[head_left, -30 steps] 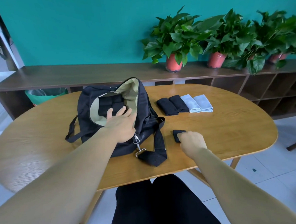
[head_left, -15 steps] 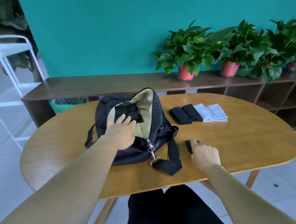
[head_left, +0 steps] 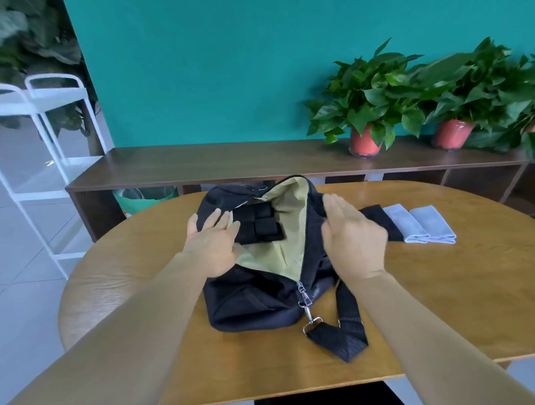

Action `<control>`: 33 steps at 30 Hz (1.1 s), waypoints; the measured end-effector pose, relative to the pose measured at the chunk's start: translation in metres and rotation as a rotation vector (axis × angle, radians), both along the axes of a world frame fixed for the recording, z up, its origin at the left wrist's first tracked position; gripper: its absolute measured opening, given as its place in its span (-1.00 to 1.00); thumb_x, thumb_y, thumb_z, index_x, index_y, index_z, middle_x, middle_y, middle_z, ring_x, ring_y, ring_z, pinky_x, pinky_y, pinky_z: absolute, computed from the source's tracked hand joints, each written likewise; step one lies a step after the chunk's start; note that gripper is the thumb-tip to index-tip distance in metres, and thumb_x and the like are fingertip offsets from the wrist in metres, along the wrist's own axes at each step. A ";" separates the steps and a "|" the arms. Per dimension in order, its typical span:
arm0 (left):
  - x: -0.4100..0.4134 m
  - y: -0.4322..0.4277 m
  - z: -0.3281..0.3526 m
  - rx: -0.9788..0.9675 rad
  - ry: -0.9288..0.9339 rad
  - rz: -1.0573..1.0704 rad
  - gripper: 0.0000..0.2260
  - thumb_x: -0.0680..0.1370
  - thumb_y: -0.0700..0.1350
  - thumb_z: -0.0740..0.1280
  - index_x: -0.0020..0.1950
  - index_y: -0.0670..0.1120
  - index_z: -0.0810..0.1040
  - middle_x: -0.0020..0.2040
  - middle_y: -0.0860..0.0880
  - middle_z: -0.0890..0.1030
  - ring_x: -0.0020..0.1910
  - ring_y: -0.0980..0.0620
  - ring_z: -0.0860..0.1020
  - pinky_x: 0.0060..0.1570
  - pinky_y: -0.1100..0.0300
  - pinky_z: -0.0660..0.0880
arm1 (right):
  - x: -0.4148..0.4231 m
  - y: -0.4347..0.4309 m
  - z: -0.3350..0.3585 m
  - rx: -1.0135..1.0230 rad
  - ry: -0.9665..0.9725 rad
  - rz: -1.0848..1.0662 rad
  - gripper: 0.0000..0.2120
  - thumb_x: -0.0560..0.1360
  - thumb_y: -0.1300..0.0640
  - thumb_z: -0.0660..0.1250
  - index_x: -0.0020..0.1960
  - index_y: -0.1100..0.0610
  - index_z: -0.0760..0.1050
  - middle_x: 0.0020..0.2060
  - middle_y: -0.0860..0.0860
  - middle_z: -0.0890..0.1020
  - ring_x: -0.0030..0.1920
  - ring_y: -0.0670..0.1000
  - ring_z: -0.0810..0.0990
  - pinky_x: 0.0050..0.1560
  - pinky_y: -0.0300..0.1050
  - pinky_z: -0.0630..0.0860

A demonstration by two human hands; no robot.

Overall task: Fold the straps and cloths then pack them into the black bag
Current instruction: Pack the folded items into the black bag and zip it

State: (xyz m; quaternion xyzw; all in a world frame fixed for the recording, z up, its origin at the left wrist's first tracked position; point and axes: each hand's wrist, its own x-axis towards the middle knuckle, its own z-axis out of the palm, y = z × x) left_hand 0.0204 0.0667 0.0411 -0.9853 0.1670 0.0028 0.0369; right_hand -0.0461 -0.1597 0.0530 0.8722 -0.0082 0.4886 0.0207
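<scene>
Head view: the right hand (head_left: 353,237) has left the near part of the table (head_left: 454,300), where half a second ago it covered a small folded strap, and now hovers over the right edge of the open black bag (head_left: 253,300). That strap no longer lies on the table, so it is probably under the palm. The fingers look straight from above, but I cannot tell whether the thumb pinches anything beneath. The left hand (head_left: 213,237) stays flat, fingers released, on the bag's left flap, keeping the mouth open. Folded straps (head_left: 263,226) already sit inside against the tan lining. A dark folded cloth (head_left: 383,218), partly behind the right hand, and two pale blue cloths (head_left: 418,224) wait on the table beside the bag, so packing looks roughly half done.
</scene>
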 end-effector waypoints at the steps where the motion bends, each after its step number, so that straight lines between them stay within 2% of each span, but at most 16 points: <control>1: 0.005 0.004 0.000 -0.001 -0.003 0.004 -0.50 0.62 -0.05 0.06 0.56 -0.02 0.05 0.59 -0.06 -0.10 0.55 -0.01 -0.19 0.44 -0.21 -0.24 | 0.010 0.016 0.004 -0.015 0.005 0.031 -0.80 0.27 0.28 0.25 -0.15 0.15 0.58 -0.32 -0.02 0.60 -0.38 -0.01 0.58 -0.51 -0.26 0.13; 3: 0.013 0.008 -0.002 -0.006 -0.012 0.007 -0.48 0.62 -0.03 0.10 0.56 -0.02 0.05 0.59 -0.08 -0.13 0.55 -0.02 -0.21 0.43 -0.20 -0.25 | 0.033 0.042 -0.001 -0.048 0.070 0.078 -0.81 0.20 0.28 0.34 -0.20 0.13 0.57 -0.38 -0.03 0.55 -0.44 -0.02 0.51 -0.50 -0.26 0.09; 6: 0.024 0.011 -0.009 -0.032 -0.011 -0.006 -0.45 0.60 0.01 0.14 0.56 -0.01 0.04 0.58 -0.07 -0.17 0.54 -0.01 -0.24 0.43 -0.20 -0.26 | 0.067 0.065 -0.020 -0.069 0.272 0.095 -0.66 0.01 0.29 0.52 -0.24 0.16 0.57 -0.41 -0.01 0.54 -0.43 0.00 0.54 -0.54 -0.29 0.10; 10: 0.034 0.011 -0.021 -0.062 -0.001 -0.037 -0.45 0.60 0.07 0.14 0.56 0.04 0.07 0.58 -0.03 -0.20 0.53 0.02 -0.29 0.42 -0.19 -0.29 | 0.107 0.074 -0.038 -0.032 0.450 0.066 -0.60 -0.14 0.32 0.54 -0.33 0.19 0.54 -0.48 0.04 0.54 -0.44 0.03 0.57 -0.59 -0.30 0.15; 13: 0.040 0.013 -0.030 -0.089 0.002 -0.056 -0.45 0.59 0.06 0.14 0.56 0.06 0.07 0.58 -0.03 -0.22 0.52 0.02 -0.32 0.42 -0.17 -0.29 | 0.135 0.073 -0.049 -0.012 0.513 0.034 -0.63 -0.10 0.31 0.55 -0.32 0.19 0.56 -0.44 0.06 0.57 -0.39 0.05 0.60 -0.61 -0.28 0.29; 16: 0.045 0.014 -0.036 -0.094 -0.001 -0.064 -0.44 0.59 0.05 0.15 0.56 0.07 0.06 0.57 -0.01 -0.25 0.51 0.04 -0.34 0.42 -0.15 -0.30 | 0.154 0.072 -0.056 -0.038 0.546 -0.038 -0.68 0.03 0.28 0.50 -0.23 0.20 0.58 -0.36 0.07 0.61 -0.28 0.04 0.63 -0.56 -0.23 0.36; 18: 0.048 0.015 -0.038 -0.089 -0.004 -0.066 -0.44 0.59 0.05 0.15 0.56 0.08 0.04 0.57 0.00 -0.27 0.51 0.04 -0.35 0.42 -0.14 -0.31 | 0.163 0.072 -0.062 -0.052 0.589 -0.055 -0.73 0.19 0.28 0.36 -0.10 0.19 0.58 -0.25 0.07 0.62 -0.17 0.04 0.63 -0.49 -0.19 0.41; 19: 0.049 0.015 -0.039 -0.092 -0.004 -0.067 -0.44 0.59 0.05 0.15 0.56 0.08 0.04 0.56 0.01 -0.27 0.51 0.05 -0.36 0.42 -0.14 -0.31 | 0.166 0.074 -0.064 -0.060 0.618 -0.063 -0.71 0.21 0.28 0.28 -0.08 0.18 0.58 -0.23 0.05 0.62 -0.15 0.02 0.62 -0.48 -0.19 0.41; 21: 0.052 0.015 -0.041 -0.101 -0.004 -0.071 -0.43 0.58 0.05 0.16 0.56 0.08 0.04 0.56 0.01 -0.28 0.50 0.06 -0.36 0.42 -0.14 -0.32 | 0.169 0.076 -0.067 -0.098 0.634 -0.061 -0.72 0.19 0.25 0.26 -0.12 0.15 0.58 -0.26 0.02 0.61 -0.17 0.00 0.61 -0.49 -0.21 0.39; 24: 0.055 0.014 -0.043 -0.107 -0.009 -0.072 -0.43 0.57 0.04 0.17 0.56 0.08 0.04 0.57 0.02 -0.27 0.51 0.06 -0.36 0.42 -0.14 -0.32 | 0.171 0.078 -0.078 -0.108 0.718 0.001 -0.74 0.32 0.26 0.32 0.01 0.19 0.54 -0.08 0.09 0.60 0.04 0.07 0.59 -0.29 -0.14 0.48; 26: 0.056 0.014 -0.044 -0.104 -0.012 -0.072 -0.43 0.57 0.03 0.17 0.56 0.08 0.04 0.57 0.02 -0.26 0.51 0.05 -0.35 0.42 -0.14 -0.31 | 0.172 0.076 -0.081 -0.096 0.725 0.026 -0.64 0.40 0.23 0.34 0.18 0.28 0.49 0.11 0.18 0.56 0.21 0.12 0.52 -0.06 -0.10 0.50; 28: 0.055 0.013 -0.045 -0.102 -0.019 -0.076 -0.43 0.57 0.03 0.17 0.55 0.07 0.05 0.57 0.01 -0.26 0.51 0.05 -0.35 0.42 -0.14 -0.31 | 0.173 0.073 -0.085 -0.127 0.831 0.067 -0.52 0.54 0.24 0.16 0.43 0.32 0.22 0.39 0.25 0.33 0.44 0.14 0.26 0.27 -0.06 0.34; 29: 0.054 0.013 -0.044 -0.104 -0.020 -0.076 -0.43 0.58 0.02 0.17 0.56 0.07 0.05 0.57 0.01 -0.26 0.51 0.05 -0.35 0.42 -0.14 -0.31 | 0.173 0.071 -0.086 -0.132 0.903 0.079 -0.50 0.58 0.25 0.07 0.49 0.30 0.10 0.47 0.24 0.21 0.49 0.13 0.15 0.36 -0.06 0.25; 33: 0.051 0.010 -0.041 -0.111 -0.031 -0.078 -0.43 0.57 0.00 0.17 0.56 0.06 0.06 0.57 -0.01 -0.25 0.51 0.03 -0.35 0.41 -0.15 -0.33 | 0.171 0.069 -0.085 -0.125 0.964 0.086 -0.47 0.59 0.26 0.03 0.53 0.25 0.00 0.51 0.19 0.09 0.52 0.10 0.04 0.42 -0.05 0.18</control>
